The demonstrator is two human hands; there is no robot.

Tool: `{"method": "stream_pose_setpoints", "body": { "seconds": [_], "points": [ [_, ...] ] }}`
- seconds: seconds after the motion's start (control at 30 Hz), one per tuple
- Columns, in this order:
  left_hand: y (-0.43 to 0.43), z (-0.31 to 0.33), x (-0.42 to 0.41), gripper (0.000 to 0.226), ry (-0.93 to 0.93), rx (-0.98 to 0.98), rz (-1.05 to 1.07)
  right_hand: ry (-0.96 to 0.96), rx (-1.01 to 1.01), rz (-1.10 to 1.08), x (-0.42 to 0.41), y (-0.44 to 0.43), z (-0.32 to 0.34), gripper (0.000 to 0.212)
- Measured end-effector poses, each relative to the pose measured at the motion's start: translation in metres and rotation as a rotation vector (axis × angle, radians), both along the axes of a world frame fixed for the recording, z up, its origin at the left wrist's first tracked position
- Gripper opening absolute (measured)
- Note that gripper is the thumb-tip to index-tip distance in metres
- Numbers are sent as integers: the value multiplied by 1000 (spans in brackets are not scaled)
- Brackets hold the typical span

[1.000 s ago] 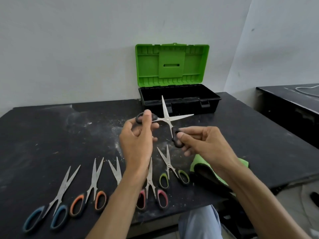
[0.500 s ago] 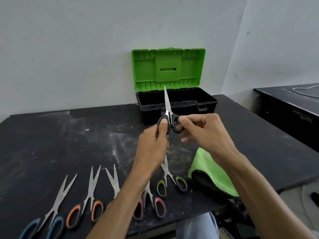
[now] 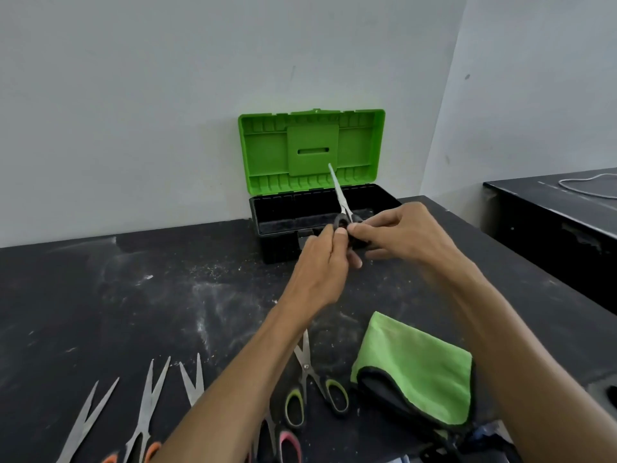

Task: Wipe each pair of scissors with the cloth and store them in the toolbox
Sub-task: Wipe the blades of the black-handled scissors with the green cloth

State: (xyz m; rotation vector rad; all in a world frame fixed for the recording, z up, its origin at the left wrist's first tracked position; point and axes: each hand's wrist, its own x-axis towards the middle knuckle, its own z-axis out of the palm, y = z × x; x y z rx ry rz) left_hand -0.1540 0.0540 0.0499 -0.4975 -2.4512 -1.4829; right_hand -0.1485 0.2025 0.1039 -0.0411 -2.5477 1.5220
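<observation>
Black-handled scissors (image 3: 341,195) point blades-up, closed, right in front of the open toolbox (image 3: 283,225), which has a black tray and a raised green lid. My left hand (image 3: 320,272) and my right hand (image 3: 404,232) both pinch the black handles. A green cloth (image 3: 420,365) lies folded on the black table at the near right. Several more scissors lie in a row along the near edge: green-handled scissors (image 3: 310,382), pink-handled scissors (image 3: 283,442), orange-handled scissors (image 3: 147,409); my left forearm hides some of them.
The black table (image 3: 133,295) is dusted with white specks. The toolbox stands against the white wall at the back. A second black table (image 3: 561,208) with a white cable stands at the right, across a gap.
The scissors' blades went from spread to closed. Both hands carried them forward to the toolbox's front. The view moved closer to the box.
</observation>
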Motion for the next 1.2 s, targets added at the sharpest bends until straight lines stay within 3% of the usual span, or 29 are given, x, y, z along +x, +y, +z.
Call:
{"method": "stream_pose_setpoints", "body": {
  "seconds": [0.13,0.2,0.33,0.47,0.6,0.8,1.0,1.2],
  "points": [
    [16,-9,-41,48,-50,-4,-33,-25,182,-75,-33,7,2,13],
    [17,-11,-59,51,14,-82,1,-26,254,-109,-56,11,1,16],
    [1,-13,-103,50,176,-437,202,-80,441,-185,-111,24,-9,37],
    [-26,-31,-149,62,69,-735,299,-150,573,-297,-158,37,-18,50],
    [-38,-49,-172,69,65,-885,312,-180,660,-319,-196,46,-18,47],
    [-36,-56,-174,69,233,-949,418,-339,864,-292,-234,41,-30,63],
    [-33,-58,-173,69,241,-952,455,-440,1043,-301,-248,35,-50,51],
    [-34,-60,-173,68,262,-940,466,-423,1082,-287,-252,35,-52,31]
  ]
}}
